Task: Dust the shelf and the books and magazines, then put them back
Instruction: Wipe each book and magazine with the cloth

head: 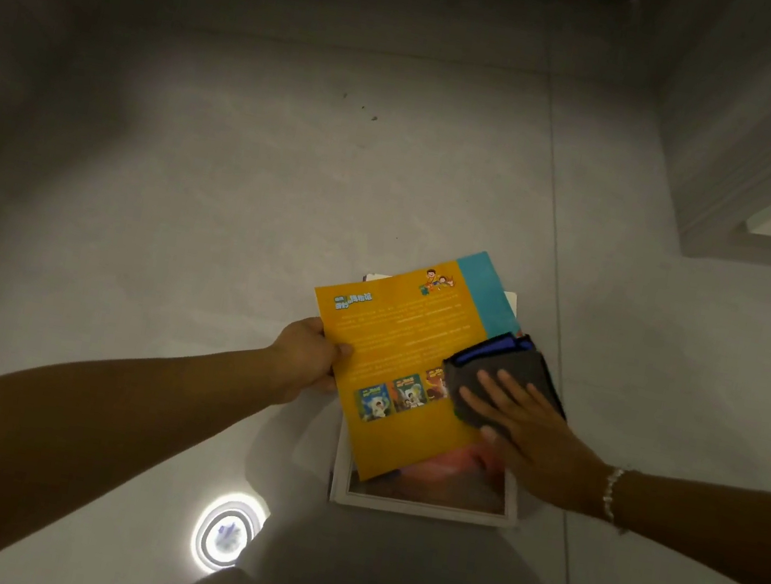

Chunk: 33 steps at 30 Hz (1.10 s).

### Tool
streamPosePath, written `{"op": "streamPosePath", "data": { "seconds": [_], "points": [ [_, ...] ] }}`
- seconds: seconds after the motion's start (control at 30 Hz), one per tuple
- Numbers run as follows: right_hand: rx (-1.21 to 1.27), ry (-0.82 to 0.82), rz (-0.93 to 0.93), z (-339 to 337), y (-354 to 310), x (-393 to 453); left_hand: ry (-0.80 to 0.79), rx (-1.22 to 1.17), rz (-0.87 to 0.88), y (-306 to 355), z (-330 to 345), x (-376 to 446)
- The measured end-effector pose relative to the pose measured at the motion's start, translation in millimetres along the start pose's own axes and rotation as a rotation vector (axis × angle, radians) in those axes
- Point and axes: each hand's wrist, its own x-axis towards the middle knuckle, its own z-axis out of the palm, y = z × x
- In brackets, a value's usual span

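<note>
Magazine [404,370] pinched at its edge by left hand [307,360]; right hand [528,430] presses cloth [502,371] flat-fingered.

An orange booklet [404,370] with a teal strip lies tilted over a stack of books [426,497] on the floor; a folded grey cloth [507,371], perhaps blue-edged, rests on its right side.

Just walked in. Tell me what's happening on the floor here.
A person is dusting books over a grey tiled floor. The left hand grips the left edge of a thin orange booklet with a teal strip, thumb on its cover. The right hand, fingers flat, presses a folded dark grey cloth with blue edging against the booklet's right side. Beneath lies a stack of white-bordered books on the floor. No shelf is identifiable here.
</note>
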Motion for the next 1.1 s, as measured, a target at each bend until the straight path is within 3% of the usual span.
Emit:
{"op": "streamPosePath", "data": {
  "seconds": [0.17,0.3,0.37,0.63,0.8,1.1],
  "points": [
    [0.209,0.102,0.182,-25.6,8.0,12.8,-0.006,-0.031,0.008,0.9,-0.5,-0.4],
    [0.424,0.16,0.207,-39.4,-1.9,13.8,-0.202,-0.22,-0.06,10.6,1.7,-9.6],
    [0.57,0.245,0.291,-47.7,-8.7,13.8,-0.255,-0.184,-0.039,13.1,5.7,-10.6],
    [0.858,0.481,0.526,-93.9,0.1,31.2,-0.101,-0.126,0.106,18.9,11.8,-16.0],
    [0.991,0.497,0.571,-114.9,11.8,48.6,-0.164,0.009,0.183,37.5,-3.6,-18.2],
    [1.288,0.536,0.598,-131.1,-3.5,65.9,-0.224,0.007,0.2,56.9,-17.4,-21.1]
  ]
}}
